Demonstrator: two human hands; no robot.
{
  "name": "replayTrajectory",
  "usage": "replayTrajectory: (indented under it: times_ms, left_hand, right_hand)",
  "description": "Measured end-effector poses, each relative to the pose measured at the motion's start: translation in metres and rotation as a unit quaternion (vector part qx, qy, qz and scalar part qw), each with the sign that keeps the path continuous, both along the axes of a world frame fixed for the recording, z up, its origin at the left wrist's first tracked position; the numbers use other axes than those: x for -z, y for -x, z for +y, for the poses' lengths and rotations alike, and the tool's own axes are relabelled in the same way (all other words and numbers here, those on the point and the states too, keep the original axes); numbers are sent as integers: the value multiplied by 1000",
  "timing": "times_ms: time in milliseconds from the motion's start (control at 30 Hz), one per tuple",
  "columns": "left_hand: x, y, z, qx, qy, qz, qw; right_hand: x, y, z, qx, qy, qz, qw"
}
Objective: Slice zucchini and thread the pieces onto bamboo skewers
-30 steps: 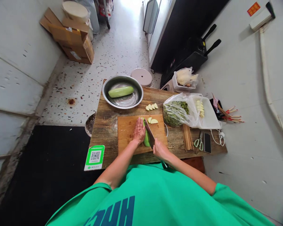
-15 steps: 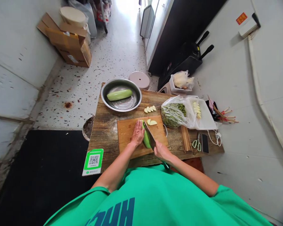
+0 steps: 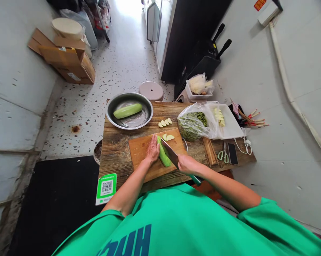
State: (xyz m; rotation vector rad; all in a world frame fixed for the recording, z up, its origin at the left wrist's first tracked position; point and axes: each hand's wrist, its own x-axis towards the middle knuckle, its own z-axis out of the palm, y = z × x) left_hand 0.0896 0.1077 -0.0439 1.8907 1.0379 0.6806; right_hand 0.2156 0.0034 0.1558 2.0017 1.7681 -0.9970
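Note:
A long pale-green squash [image 3: 164, 156] lies on the wooden cutting board [image 3: 141, 163]. My left hand [image 3: 152, 149] holds it from its left side, fingers close together near its far end. My right hand [image 3: 186, 164] is closed round the green handle of a kitchen knife [image 3: 170, 152]. The blade slants along the squash's right side, its tip near the far end; whether it touches the squash I cannot tell. Cut squash pieces [image 3: 169, 137] lie at the board's far edge. Beyond it, several squash slices [image 3: 165, 122] sit in a row on a skewer.
A metal basin [image 3: 111, 122] with a whole squash [image 3: 127, 111] stands at the far left of the wooden table [image 3: 112, 149]. To the right are a bag of green vegetables [image 3: 191, 124], a white tray [image 3: 231, 129], bamboo skewers [image 3: 208, 151], scissors [image 3: 223, 155] and a phone [image 3: 233, 153].
The knife has shifted right and toward me, and more of its handle shows. My left hand stays at the squash. The whole view has turned slightly.

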Motion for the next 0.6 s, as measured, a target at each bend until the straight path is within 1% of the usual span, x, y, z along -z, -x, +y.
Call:
replayTrajectory:
  times_ms: [100,233,367,600]
  left_hand:
    - [2,1,1,-2,0,-1,1000]
    - [2,0,0,-7,-3,0,1000]
    - [2,-1,-2,-17,-4,-15,1000]
    - [-2,-1,-2,-24,8,-14,1000]
  right_hand:
    - [4,1,-23,8,13,-26,1000]
    - [22,4,-48,1,-9,-22,1000]
    - [37,5,-57,-1,-24,-46,999]
    - [55,9,-68,30,-16,-22,999]
